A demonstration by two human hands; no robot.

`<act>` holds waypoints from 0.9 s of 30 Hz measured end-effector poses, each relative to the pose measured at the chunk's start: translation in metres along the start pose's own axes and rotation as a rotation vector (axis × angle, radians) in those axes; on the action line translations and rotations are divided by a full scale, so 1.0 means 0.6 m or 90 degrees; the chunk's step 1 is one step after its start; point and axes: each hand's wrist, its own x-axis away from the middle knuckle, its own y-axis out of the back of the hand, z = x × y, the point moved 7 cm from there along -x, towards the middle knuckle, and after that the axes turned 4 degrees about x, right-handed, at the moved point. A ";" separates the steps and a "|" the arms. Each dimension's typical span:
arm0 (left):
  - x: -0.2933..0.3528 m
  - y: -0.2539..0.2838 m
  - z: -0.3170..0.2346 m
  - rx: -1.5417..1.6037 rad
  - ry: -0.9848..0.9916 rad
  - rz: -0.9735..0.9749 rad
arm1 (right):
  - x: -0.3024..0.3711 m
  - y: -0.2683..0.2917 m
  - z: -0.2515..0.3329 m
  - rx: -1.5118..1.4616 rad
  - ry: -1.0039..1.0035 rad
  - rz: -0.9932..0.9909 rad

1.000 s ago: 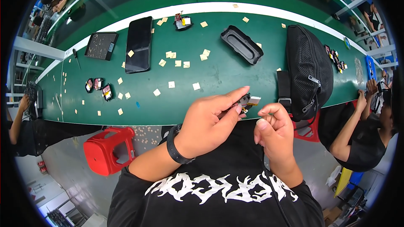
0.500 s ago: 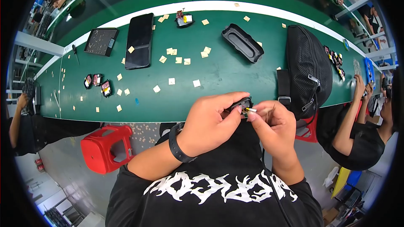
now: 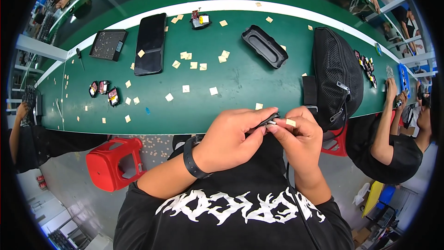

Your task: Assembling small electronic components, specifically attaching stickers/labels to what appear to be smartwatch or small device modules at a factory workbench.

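In front of my chest, at the table's near edge, my left hand (image 3: pixel 233 136) is closed round a small black plastic housing (image 3: pixel 268 119), thumb along its near side. The housing is tilted, so its inside is mostly hidden. My right hand (image 3: pixel 300 134) meets it from the right, thumb and finger pinched on a small silvery piece (image 3: pixel 271 122) at the housing's edge. A cream paper square (image 3: pixel 290 122) lies against the right hand's fingers. Just beyond my left hand, another cream square (image 3: pixel 259 106) rests on the green table (image 3: pixel 194 111).
Several opened small devices (image 3: pixel 111 96) lie at left, another (image 3: pixel 200 20) at the back. Also on the table are a black phone (image 3: pixel 151 44), a tray of tiny parts (image 3: pixel 108 45), an empty black tray (image 3: pixel 264 46) and a black bag (image 3: pixel 337 74). A red stool (image 3: pixel 113 164) stands left; co-workers flank both sides.
The housing has been tipped so its open inside, visible before, is now turned mostly away. My right fingers have closed further on the silvery piece, and the cream square against them shows more plainly.
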 end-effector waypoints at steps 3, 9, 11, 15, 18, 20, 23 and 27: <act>0.004 -0.003 0.006 0.009 -0.009 0.040 | -0.001 -0.002 -0.018 -0.172 -0.116 -0.029; 0.004 -0.013 0.032 0.182 0.076 0.102 | -0.007 -0.033 -0.057 -0.325 -0.280 0.075; 0.005 -0.022 0.047 0.469 0.186 0.078 | -0.010 -0.029 -0.055 -0.294 -0.254 0.086; 0.013 -0.005 0.054 0.490 0.234 0.021 | -0.010 0.010 0.027 0.014 0.127 0.067; 0.015 -0.005 0.054 0.496 0.228 0.023 | 0.000 -0.013 0.069 0.249 0.320 0.120; 0.011 -0.004 0.047 0.487 0.178 0.024 | -0.001 -0.018 0.067 0.447 0.346 0.137; 0.011 -0.002 0.057 0.457 0.200 0.027 | 0.000 -0.021 0.073 0.523 0.376 0.129; 0.036 0.042 0.062 0.288 0.251 -0.065 | -0.009 0.009 0.075 0.399 0.265 0.169</act>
